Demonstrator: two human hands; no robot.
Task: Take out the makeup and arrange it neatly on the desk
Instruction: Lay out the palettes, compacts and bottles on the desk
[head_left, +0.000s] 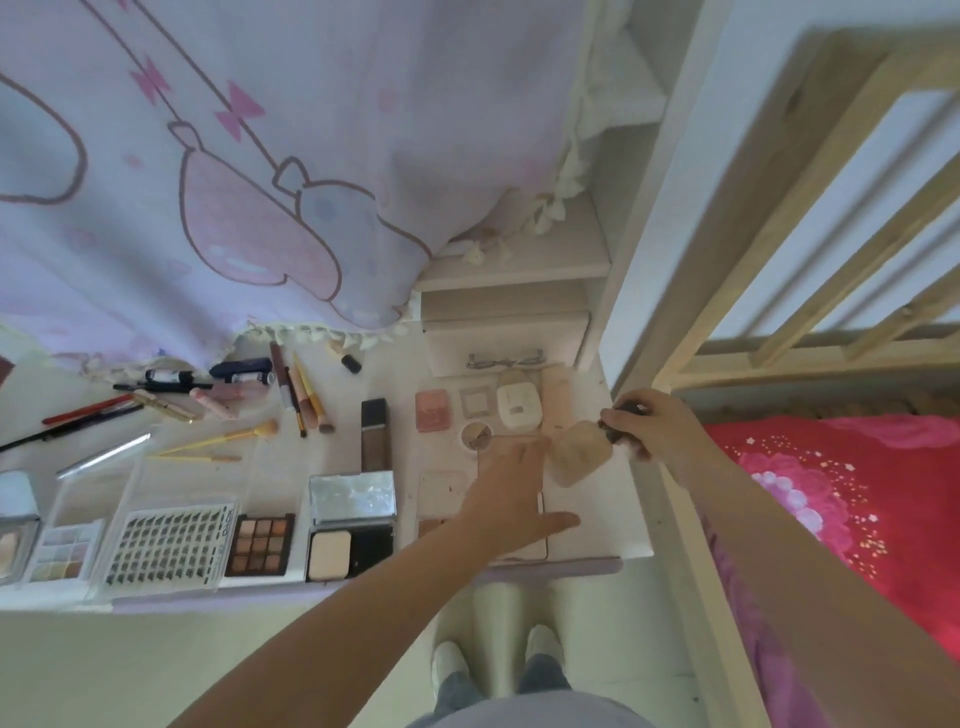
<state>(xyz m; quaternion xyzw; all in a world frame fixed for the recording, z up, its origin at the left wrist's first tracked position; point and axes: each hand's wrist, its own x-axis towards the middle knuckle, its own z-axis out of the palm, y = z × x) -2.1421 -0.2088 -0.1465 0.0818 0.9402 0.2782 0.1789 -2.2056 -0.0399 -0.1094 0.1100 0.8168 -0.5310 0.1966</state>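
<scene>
Makeup already covers most of the white desk (587, 535), sorted by kind, probably so each group is easy to find: thin pencils and yellow-handled brushes (304, 395) at the far left, flat eyeshadow palettes (260, 543) along the near edge, small pink and white compacts (432, 410) at the far right. The right hand (654, 421) grips the dark handle of a big fluffy beige powder brush (579, 452), held just above the right end of the desk, where room seems left for it. The left hand (511, 493) has straight, spread fingers over flat pale items, holding nothing, perhaps to steady them.
</scene>
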